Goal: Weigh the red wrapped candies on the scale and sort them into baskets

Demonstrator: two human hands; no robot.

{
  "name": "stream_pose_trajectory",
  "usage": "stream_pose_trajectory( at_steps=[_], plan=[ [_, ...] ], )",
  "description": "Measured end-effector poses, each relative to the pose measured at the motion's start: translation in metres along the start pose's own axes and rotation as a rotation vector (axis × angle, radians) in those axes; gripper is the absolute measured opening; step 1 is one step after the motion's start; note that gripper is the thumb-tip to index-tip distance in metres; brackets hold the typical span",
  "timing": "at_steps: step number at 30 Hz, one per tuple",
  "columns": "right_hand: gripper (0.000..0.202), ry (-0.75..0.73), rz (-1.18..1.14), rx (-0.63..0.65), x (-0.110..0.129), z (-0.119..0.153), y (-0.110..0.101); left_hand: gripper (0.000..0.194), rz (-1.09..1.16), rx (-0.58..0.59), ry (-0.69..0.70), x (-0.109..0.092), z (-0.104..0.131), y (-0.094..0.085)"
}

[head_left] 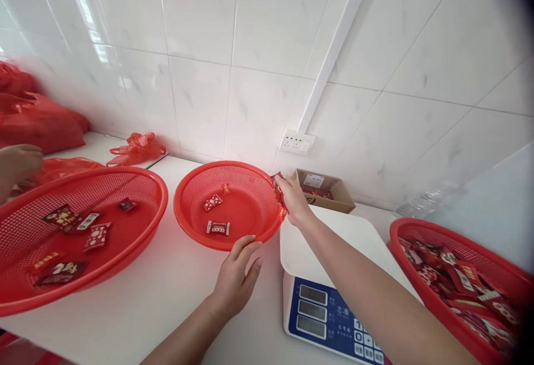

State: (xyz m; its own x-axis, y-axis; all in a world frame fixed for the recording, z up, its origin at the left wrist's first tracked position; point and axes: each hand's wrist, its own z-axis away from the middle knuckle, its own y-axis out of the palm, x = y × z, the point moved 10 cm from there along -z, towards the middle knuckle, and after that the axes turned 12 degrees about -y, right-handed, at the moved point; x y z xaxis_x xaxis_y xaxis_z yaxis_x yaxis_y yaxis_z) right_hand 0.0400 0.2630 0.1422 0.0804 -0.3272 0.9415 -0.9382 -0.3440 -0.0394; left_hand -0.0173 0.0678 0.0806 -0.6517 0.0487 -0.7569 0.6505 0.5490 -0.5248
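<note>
Near the middle stands a round red mesh basket (246, 209) with a few wrapped candies (218, 227) on its bottom. My left hand (237, 276) is at its front rim, fingers apart and holding nothing. At the basket's right rim, my right hand (291, 197) is closed on several red candy packets (278, 190), just left of a cardboard box. Below my right forearm is a white scale (325, 237) with a blue panel; its displays show no readable digits.
Another red basket (142, 237) with candies stands at left, a person's hand (19, 167) over its rim. Red plastic bags (45, 123) lie behind. A cardboard box (344, 201) sits by the wall. A full candy basket (417, 226) is at right.
</note>
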Motion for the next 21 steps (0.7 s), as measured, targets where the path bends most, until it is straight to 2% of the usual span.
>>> stream_pose_trajectory(
  at_steps=[4, 10, 21],
  plan=[
    [0.034, 0.04, -0.073, -0.025, -0.01, -0.005, 0.013, 0.027, 0.012, 0.014, -0.013, 0.0, 0.0, 0.0],
    [0.033, 0.029, 0.025, -0.057, -0.008, -0.003, 0.016, 0.026, 0.018, 0.007, -0.004, -0.001, 0.0, 0.0],
    [0.036, 0.051, -0.029, 0.044, -0.017, 0.004, 0.028, 0.025, 0.014, 0.003, -0.005, -0.002, 0.0, -0.001]
  ],
)
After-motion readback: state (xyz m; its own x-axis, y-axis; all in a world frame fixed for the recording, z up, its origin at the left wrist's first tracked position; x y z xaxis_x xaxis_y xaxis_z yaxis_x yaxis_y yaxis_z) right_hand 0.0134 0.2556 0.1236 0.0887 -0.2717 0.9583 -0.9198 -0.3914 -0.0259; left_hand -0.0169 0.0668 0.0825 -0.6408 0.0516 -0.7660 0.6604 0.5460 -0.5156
